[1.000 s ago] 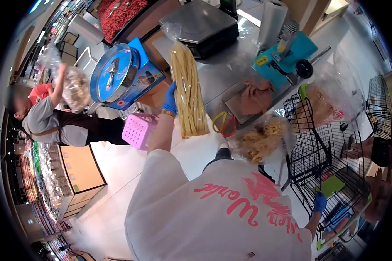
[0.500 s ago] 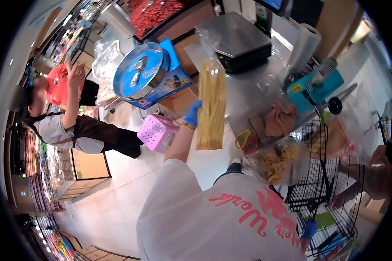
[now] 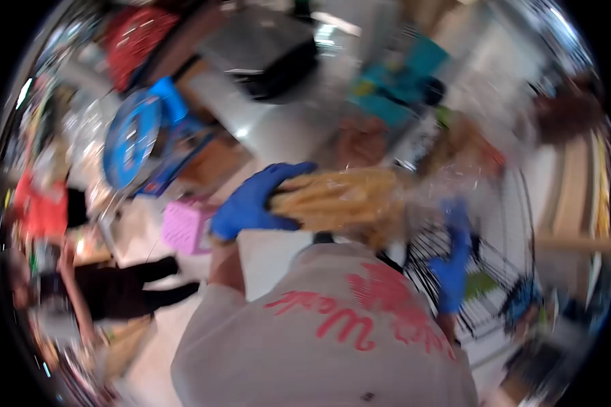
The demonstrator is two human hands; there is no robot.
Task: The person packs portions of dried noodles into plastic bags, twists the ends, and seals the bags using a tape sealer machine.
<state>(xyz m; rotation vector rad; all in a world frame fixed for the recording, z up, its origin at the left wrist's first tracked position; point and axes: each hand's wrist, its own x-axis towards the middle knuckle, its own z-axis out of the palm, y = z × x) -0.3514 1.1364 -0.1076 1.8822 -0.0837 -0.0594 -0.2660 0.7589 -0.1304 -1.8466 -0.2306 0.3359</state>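
My left hand (image 3: pixel 254 203), in a blue glove, is closed around one end of a clear plastic bag of long yellow sticks (image 3: pixel 339 200). The bag lies almost level across my front, and its loose plastic tail reaches to the right. My right hand (image 3: pixel 455 254), also gloved in blue, is raised below that tail. Its fingers look stretched out with the thumb apart, though motion smears them. Whether it touches the plastic I cannot tell.
A black wire cart (image 3: pixel 482 308) stands at my right. Ahead are a flat-topped scale (image 3: pixel 258 41), a teal object (image 3: pixel 400 74) and a round blue-bottomed pan (image 3: pixel 132 139). A pink perforated basket (image 3: pixel 183 227) sits on the left, near a person in dark trousers (image 3: pixel 115 288).
The bag has turned from upright to nearly level, with my left hand at its left end. My right hand has risen from beside the cart toward the bag. The view has swung right.
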